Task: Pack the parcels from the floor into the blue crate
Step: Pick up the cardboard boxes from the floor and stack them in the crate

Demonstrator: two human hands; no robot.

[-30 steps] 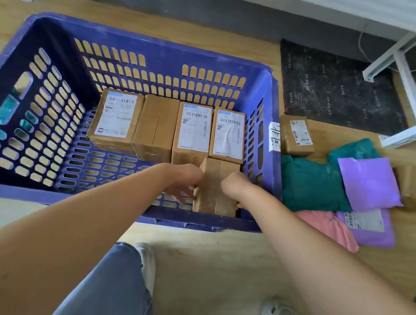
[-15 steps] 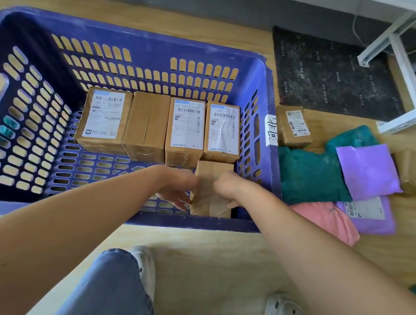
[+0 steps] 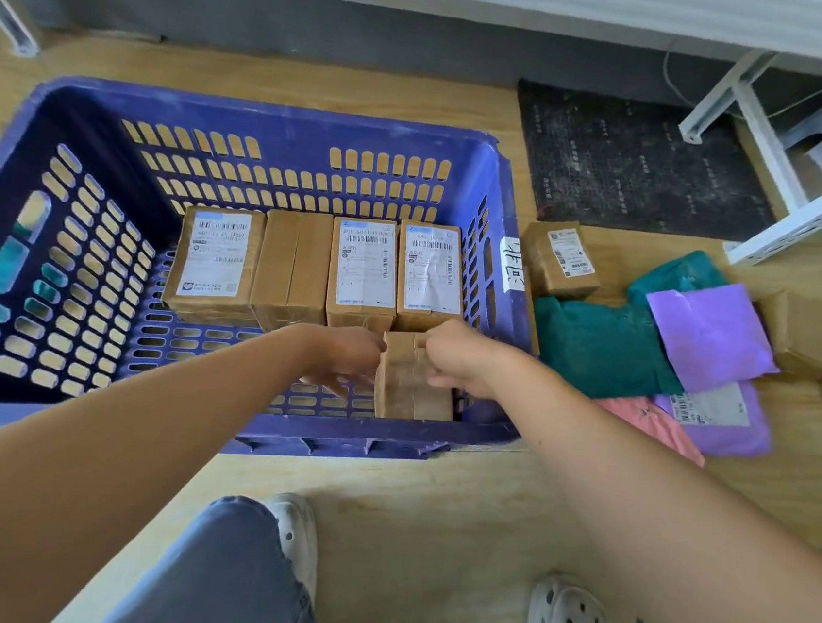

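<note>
In the blue crate (image 3: 234, 424), the left hand (image 3: 343, 357) lies loose-fingered against the small cardboard box (image 3: 408, 387). The box is unmoved in the near right corner, likely seated. The right hand (image 3: 454, 361) still grips its top. Mailer bags (image 3: 598, 346) wait on the floor.

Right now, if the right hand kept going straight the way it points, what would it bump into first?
The plain cardboard box in the near right corner of the blue crate. The right hand curls over its top edge; past it waits the left hand, though depth is unclear.
</note>
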